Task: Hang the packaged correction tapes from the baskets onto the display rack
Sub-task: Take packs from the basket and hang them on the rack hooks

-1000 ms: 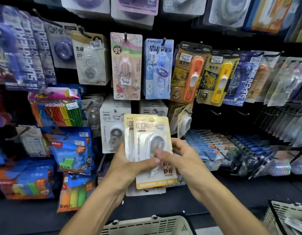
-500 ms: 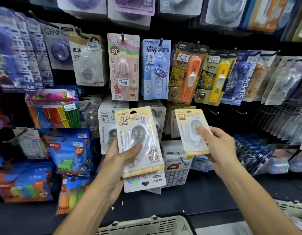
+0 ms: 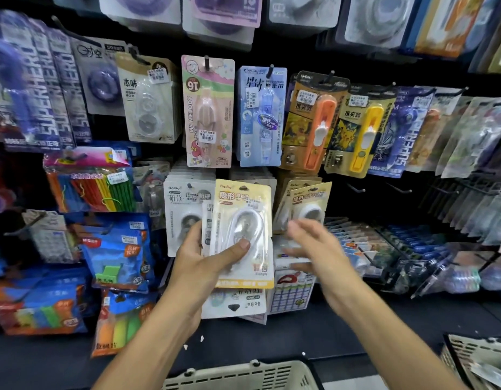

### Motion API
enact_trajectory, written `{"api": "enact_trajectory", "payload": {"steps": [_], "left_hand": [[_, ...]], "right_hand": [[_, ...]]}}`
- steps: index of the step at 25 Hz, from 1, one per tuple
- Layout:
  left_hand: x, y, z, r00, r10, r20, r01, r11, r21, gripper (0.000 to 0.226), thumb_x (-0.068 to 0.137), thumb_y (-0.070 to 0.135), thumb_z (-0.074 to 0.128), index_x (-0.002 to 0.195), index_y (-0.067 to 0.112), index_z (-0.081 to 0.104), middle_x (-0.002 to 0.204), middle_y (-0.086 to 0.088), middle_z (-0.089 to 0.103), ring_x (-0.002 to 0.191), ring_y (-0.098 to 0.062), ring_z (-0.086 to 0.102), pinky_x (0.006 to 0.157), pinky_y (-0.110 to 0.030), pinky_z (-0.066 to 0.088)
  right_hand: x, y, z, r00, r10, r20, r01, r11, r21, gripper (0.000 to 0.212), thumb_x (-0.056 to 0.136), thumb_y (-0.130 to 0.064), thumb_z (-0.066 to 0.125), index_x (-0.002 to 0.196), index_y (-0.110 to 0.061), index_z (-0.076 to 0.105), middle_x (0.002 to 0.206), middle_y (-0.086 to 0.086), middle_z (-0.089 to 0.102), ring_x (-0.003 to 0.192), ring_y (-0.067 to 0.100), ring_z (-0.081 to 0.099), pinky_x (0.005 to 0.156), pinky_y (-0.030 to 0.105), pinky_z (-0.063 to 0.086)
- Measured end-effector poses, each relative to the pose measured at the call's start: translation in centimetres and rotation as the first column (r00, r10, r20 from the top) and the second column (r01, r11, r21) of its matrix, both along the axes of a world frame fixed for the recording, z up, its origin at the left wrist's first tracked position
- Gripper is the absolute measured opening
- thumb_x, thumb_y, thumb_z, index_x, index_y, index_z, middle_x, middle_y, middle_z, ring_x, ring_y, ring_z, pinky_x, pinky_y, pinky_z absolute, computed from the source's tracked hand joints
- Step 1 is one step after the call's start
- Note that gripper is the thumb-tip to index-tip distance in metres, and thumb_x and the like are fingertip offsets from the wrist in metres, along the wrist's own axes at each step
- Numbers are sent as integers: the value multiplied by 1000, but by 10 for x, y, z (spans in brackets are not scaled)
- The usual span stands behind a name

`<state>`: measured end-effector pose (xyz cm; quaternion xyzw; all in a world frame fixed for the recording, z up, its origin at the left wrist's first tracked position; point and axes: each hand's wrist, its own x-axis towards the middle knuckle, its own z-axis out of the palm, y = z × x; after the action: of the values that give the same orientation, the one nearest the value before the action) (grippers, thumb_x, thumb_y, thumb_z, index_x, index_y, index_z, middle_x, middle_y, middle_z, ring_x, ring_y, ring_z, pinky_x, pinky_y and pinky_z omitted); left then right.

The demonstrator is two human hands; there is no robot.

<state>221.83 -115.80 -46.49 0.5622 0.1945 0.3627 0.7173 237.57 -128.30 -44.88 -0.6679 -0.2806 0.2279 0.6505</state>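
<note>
A left hand [image 3: 200, 266] grips a small stack of yellow-carded correction tape packs [image 3: 243, 235], its thumb pressed on the clear, glossy oval blister, before the display rack [image 3: 342, 204]. The right hand [image 3: 316, 249], blurred, fingers spread and holding nothing, sits just below a matching hung pack [image 3: 309, 205]. A beige slotted plastic basket [image 3: 240, 375] stands below
</note>
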Motion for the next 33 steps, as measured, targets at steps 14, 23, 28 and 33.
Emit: {"api": "enact_trajectory", "payload": {"steps": [14,23,28,33], "left_hand": [[-6,15,1,999,-45,28,47,997,-63,35,98,5,58,122,28,66,114,0,78,101,-21,76,70,-29,62],[-1,8,2,999,-34,-21,32,997,-65,36,99,4,57,124,29,64,117,1,77,109,-24,73,95,-47,56],[7,23,-4,999,-24,-41,23,999,-31,36,98,4,59,122,31,66,116,2,77,108,-23,73,99,-51,54],[13,40,-3,999,-10,-42,10,1000,1,38,96,3,61,117,34,68,111,2,78,99,-22,76,74,-36,64]], "right_hand": [[54,-33,-6,949,-299,-103,302,953,13,16,96,-32,67,100,-17,67,86,6,72,55,16,67,41,29,49],[78,13,-31,919,-391,-56,377,911,-168,35,93,-44,68,85,-11,58,63,3,50,36,12,44,34,22,29],[116,70,-33,899,-436,-45,418,883,-215,43,91,-49,67,106,-10,57,71,5,49,50,20,47,44,27,35],[130,88,-30,899,-437,-41,398,851,-343,59,87,-56,70,114,-5,54,92,11,59,68,28,57,58,37,48]]}}
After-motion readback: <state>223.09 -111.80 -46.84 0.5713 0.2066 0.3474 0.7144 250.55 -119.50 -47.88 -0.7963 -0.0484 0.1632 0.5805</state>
